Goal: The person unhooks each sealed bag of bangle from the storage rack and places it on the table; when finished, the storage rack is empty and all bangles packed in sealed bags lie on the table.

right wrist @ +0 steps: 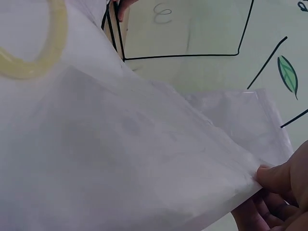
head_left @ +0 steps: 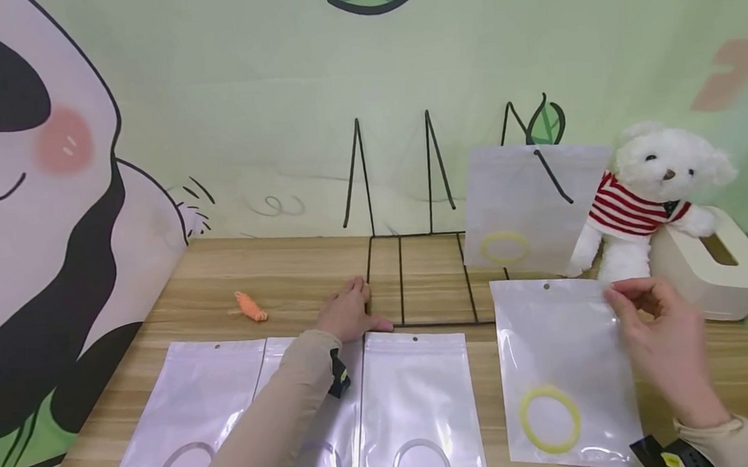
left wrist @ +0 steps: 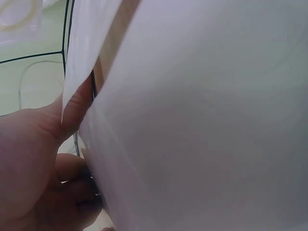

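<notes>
A black wire rack with upright hooks stands on the table. My left hand grips its front left corner, and in the left wrist view the fingers curl by the dark wire. My right hand pinches the upper right edge of a white zip bag, thumb against fingers. That bag has a yellow ring low on its front and a small hole at the top. Another white bag with a yellow ring hangs on the rack's right hook. The right wrist view shows the pinched bag's corner closely.
Three white zip bags with grey rings lie side by side along the front. A small orange object is left of the rack. At the right, a white teddy bear leans by a cream tissue box. A panda-printed backdrop rises behind.
</notes>
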`<state>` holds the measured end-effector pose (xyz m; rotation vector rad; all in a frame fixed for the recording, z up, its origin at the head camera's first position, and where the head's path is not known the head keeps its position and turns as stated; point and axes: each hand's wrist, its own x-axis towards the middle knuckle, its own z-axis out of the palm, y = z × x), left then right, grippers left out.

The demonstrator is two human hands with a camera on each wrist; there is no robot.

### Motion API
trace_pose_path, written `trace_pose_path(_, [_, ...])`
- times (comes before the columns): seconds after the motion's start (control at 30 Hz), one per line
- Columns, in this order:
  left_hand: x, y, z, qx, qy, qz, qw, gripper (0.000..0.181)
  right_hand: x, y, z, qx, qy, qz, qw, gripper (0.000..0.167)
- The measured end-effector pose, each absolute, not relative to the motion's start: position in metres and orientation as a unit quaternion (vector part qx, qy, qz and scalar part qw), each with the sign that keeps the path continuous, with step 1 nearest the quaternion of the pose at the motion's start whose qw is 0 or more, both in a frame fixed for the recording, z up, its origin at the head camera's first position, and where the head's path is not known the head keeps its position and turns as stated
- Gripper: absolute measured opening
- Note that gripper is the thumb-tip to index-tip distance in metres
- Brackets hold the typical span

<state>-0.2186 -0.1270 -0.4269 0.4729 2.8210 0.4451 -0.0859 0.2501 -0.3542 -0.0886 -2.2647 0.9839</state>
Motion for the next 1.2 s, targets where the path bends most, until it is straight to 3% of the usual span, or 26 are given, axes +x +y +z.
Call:
trace_pose_path(0.53, [-0.218,-0.127,-0.430,0.157,0.967,0.156,0.128,0.100,-0.080,0.254,-0.375,0.033,-0.909,0.338,0.242,0.012])
trace_pose_path(0.77, [-0.219,-0.127,-0.432,0.155,0.968,0.150,0.128,0.100,-0.081,0.255,-0.379,0.041,-0.928,0.321,0.185,0.011])
trace_pose_path(1.2, [-0.220,-0.127,-0.430,0.158,0.968,0.150,0.123,0.100,-0.088,0.263,-0.389,0.032,-0.947,0.293,0.130,0.019])
